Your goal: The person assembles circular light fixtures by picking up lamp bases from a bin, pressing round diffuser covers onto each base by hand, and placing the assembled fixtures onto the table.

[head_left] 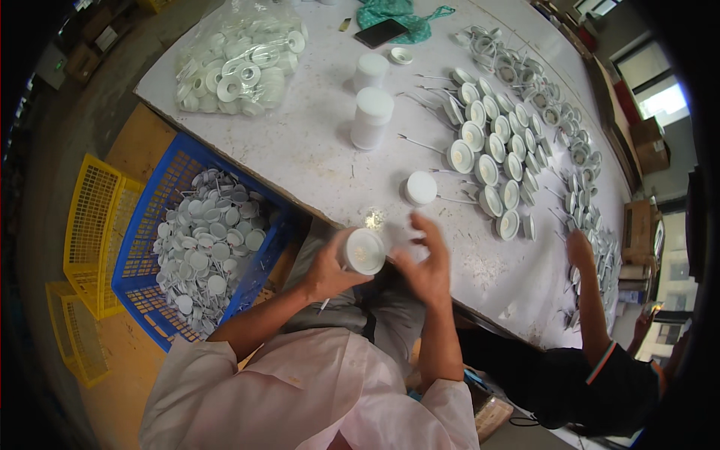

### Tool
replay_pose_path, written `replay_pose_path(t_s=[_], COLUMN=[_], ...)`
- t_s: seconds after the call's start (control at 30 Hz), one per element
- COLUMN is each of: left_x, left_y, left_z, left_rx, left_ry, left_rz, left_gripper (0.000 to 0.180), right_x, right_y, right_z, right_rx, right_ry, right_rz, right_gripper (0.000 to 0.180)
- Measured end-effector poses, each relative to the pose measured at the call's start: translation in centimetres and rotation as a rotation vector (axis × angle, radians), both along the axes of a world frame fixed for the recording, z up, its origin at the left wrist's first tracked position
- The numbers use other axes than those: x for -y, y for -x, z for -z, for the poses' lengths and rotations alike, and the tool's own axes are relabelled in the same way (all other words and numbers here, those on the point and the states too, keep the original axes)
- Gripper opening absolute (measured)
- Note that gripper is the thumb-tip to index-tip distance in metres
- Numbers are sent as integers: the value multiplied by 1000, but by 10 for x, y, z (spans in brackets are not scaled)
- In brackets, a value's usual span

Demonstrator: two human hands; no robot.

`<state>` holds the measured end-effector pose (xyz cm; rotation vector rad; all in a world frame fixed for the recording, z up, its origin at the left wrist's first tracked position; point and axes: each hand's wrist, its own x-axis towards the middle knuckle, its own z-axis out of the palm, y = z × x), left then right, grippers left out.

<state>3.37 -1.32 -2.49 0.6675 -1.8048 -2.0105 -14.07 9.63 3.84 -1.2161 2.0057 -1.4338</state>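
Observation:
My left hand (327, 267) is closed around a round white lamp housing (365, 252), held at the table's near edge with its round face up. A short wire end hangs below that hand. My right hand (427, 264) is just to the right of it, slightly blurred, with its fingers apart and nothing in them. A white round cap (421, 187) lies on the table beyond my hands, with a wire beside it. Further off stand two stacks of white discs (373, 120). To the right, many similar round fittings (487, 169) with wires lean in rows.
A blue basket (142, 247) full of white discs with wires stands left, beside yellow crates (91, 234). On the table (315, 142) are a clear bag of white rings (240, 64), a phone (381, 33) and a green cloth (420, 27). A co-worker's hand (579, 247) reaches in at right.

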Motion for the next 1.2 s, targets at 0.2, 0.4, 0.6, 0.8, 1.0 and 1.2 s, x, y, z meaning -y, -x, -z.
replay_pose_path(t_s=[0.2,0.4,0.6,0.8,1.0,1.2], left_x=[2,1,2,-2,-4,-7], left_y=[-8,-13,-11,-8,-9,-7], left_z=[8,4,4,2,-2,1], left_rx=[11,18,14,51,77,60], left_ry=[24,5,-25,-5,-27,-43], left_rz=[29,11,47,59,62,79], left_gripper=[84,82,80,79,79,80], right_x=[49,50,46,46,42,39], right_y=[70,86,86,82,80,79], right_z=[22,44,43,42,40,42], right_rx=[-165,40,237,240,339,499], right_ry=[-254,-227,-87,-83,-1,83], right_rz=[482,474,455,435,457,476], right_gripper=[49,40,36,37,37,32])
